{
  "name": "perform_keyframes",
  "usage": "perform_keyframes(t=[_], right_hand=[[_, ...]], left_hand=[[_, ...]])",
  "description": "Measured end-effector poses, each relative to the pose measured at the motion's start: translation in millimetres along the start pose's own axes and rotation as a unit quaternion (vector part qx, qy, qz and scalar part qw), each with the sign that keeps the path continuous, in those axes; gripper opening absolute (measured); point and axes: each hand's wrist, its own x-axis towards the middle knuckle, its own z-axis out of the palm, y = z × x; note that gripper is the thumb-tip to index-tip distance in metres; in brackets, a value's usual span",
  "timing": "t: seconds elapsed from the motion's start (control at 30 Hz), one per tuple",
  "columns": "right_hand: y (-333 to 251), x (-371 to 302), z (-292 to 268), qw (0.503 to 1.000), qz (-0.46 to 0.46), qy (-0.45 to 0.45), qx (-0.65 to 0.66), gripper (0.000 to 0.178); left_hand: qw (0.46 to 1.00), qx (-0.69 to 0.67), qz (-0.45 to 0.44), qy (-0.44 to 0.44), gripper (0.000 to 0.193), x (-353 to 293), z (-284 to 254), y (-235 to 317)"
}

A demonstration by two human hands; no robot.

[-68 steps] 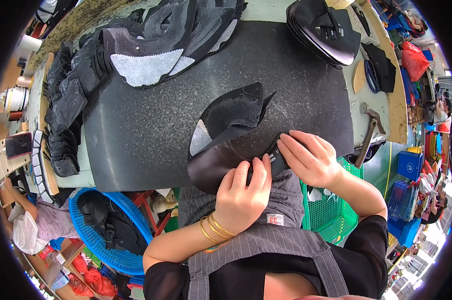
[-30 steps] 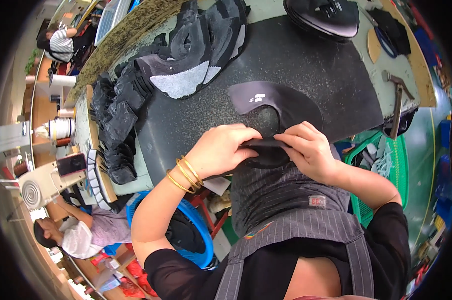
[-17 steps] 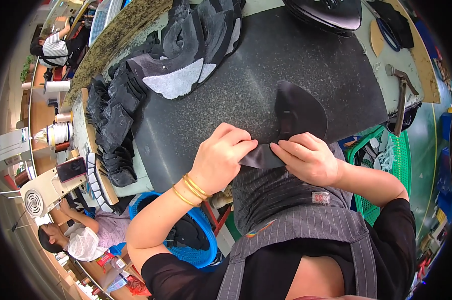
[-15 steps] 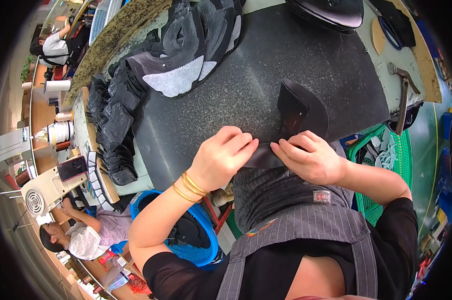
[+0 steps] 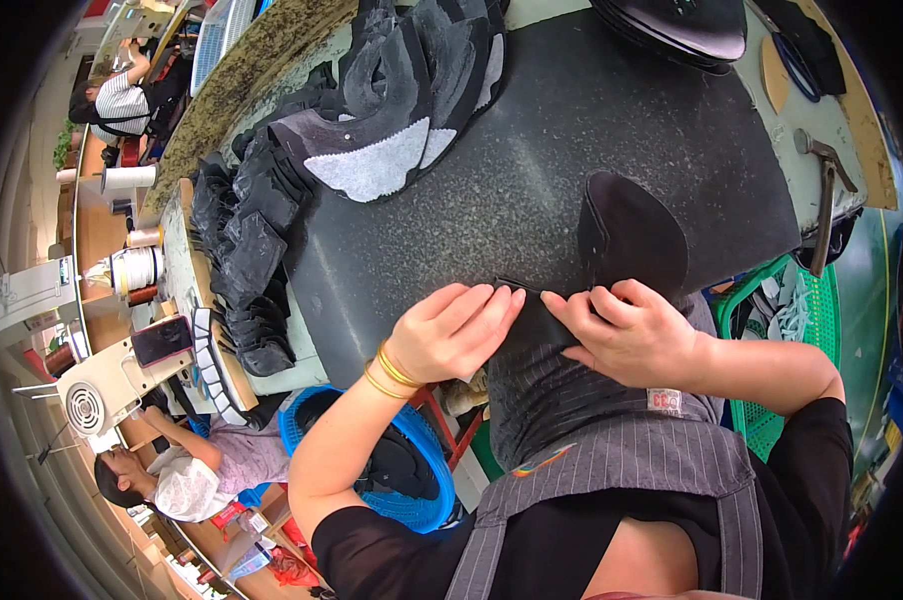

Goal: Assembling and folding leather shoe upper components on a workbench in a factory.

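Note:
A black curved, leather-like piece, perhaps a shoe upper (image 5: 640,235), is in both hands at the near edge of a dark speckled mat (image 5: 372,265). Its rounded, folded part stands up beyond my right hand, and a flatter strip spans the gap between my hands. My left hand (image 5: 454,332), with gold bangles at the wrist, pinches one end of the strip's edge. Close by, my right hand (image 5: 634,335) pinches the same edge with thumb and forefinger. The other fingers of both hands are curled, and part of the piece is hidden behind them.
Black pieces with pale backing (image 5: 377,165) lie at the mat's far left, beside rows of small dark pieces (image 5: 252,260). Dark pieces (image 5: 677,35) are stacked at the far edge. A hammer (image 5: 828,195) lies right. Blue (image 5: 440,505) and green (image 5: 822,330) baskets flank me. Two people sit left.
My hands have shifted slightly, and the edge between them now looks folded upward. The upright part of the piece has turned, showing more of its broad face. The whole view has moved a little.

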Motion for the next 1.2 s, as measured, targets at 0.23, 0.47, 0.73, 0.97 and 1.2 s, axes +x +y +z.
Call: perform_keyframes(t=[0.23, 0.47, 0.73, 0.97, 1.2], right_hand=[[-8, 4, 6, 1.000, 0.017, 0.004, -0.013, 0.078], [-12, 11, 4, 0.998, 0.052, -0.013, -0.021, 0.081], [-16, -36, 3, 0.992, 0.069, -0.038, 0.101, 0.070], [70, -24, -38, 0.967, 0.049, 0.005, 0.249, 0.073], [58, 24, -18, 0.977, 0.033, -0.027, 0.210, 0.085]], left_hand=[[0.999, 0.018, -0.049, 0.005, 0.021, -6, 0, 4], [0.994, -0.009, -0.105, -0.040, 0.030, -5, -6, 6], [0.967, -0.005, -0.223, -0.124, 0.065, 14, 19, 95], [0.956, -0.184, -0.229, -0.011, 0.039, 40, 18, 79], [0.957, -0.102, -0.269, -0.041, 0.036, 13, -9, 53]])
